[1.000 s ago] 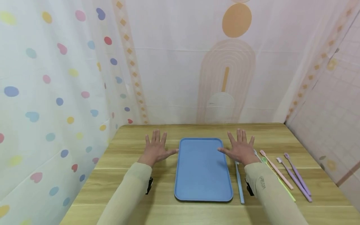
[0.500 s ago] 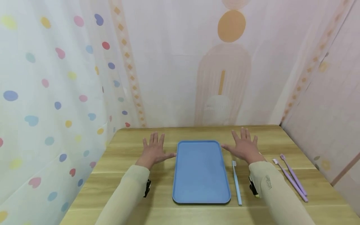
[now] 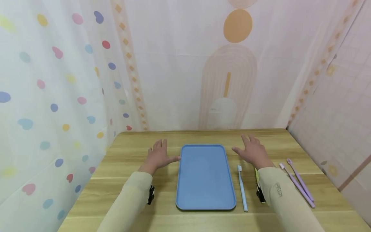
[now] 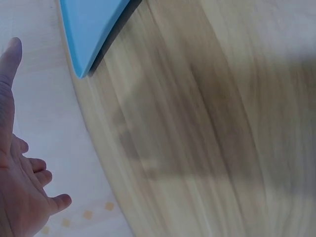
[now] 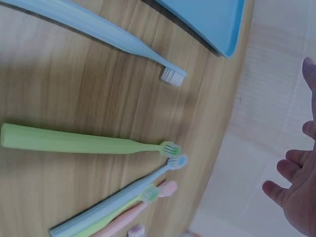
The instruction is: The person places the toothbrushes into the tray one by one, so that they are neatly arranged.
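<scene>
"What's around my hands, and what's in the way?"

"A blue tray (image 3: 205, 177) lies between them on the table (image 3: 98, 193). A light-blue toothbrush (image 3: 242, 191) lies between the tray and your right forearm, and two purple toothbrushes (image 3: 301, 190) lie beyond that arm. Your right sleeve (image 3: 285, 199) covers part of the table."

"Am I holding anything?"

"No. Your left hand (image 3: 157, 157) and right hand (image 3: 252, 153) are both spread, thumbs out toward the tray's sides."

"What do the wrist views add?"

"The right one shows a whole green toothbrush (image 5: 69, 139), mostly hidden by your sleeve in the head view, plus a second blue toothbrush (image 5: 113, 198), a yellow-green toothbrush and a pink toothbrush bunched together. The left one shows a tray corner and a blurred shadow."

"Surfaces?"

"Streaky wood grain, a smooth round-cornered tray with a raised rim, slim brush handles. Ahead of your hands hangs a patterned curtain (image 3: 174, 80)."
</scene>
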`<act>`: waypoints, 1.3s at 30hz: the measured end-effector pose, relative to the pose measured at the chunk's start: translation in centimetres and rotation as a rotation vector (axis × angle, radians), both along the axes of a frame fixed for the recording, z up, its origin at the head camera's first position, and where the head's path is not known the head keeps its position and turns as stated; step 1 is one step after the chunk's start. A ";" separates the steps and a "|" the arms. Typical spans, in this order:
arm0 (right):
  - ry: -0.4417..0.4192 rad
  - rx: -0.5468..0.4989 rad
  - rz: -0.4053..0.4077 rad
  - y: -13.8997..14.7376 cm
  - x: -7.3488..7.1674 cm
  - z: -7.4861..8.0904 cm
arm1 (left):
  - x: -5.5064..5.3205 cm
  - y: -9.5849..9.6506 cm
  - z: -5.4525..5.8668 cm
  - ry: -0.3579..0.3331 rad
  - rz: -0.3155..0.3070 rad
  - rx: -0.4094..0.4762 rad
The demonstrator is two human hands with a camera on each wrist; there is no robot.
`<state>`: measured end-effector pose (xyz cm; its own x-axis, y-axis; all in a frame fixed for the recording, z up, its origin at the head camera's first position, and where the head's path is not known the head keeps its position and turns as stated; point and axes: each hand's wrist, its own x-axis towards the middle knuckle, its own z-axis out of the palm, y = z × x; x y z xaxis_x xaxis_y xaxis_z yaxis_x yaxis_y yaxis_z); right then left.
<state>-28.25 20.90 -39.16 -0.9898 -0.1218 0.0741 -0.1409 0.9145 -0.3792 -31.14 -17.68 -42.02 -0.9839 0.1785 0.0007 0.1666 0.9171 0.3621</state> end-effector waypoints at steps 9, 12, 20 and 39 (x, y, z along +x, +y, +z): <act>-0.028 -0.091 -0.022 -0.1 0.4 -0.4 | 0.2 0.8 -1.0 -0.078 0.015 0.225; -0.029 -0.112 -0.034 -0.1 0.4 -0.2 | 0.3 1.2 -1.1 -0.090 0.011 0.306; -0.060 -0.179 -0.072 -0.7 1.0 -0.6 | 0.7 2.2 -1.9 -0.141 0.016 0.398; -0.068 -0.351 -0.157 -0.2 3.9 -4.1 | 1.6 3.0 -5.2 -0.180 0.038 0.597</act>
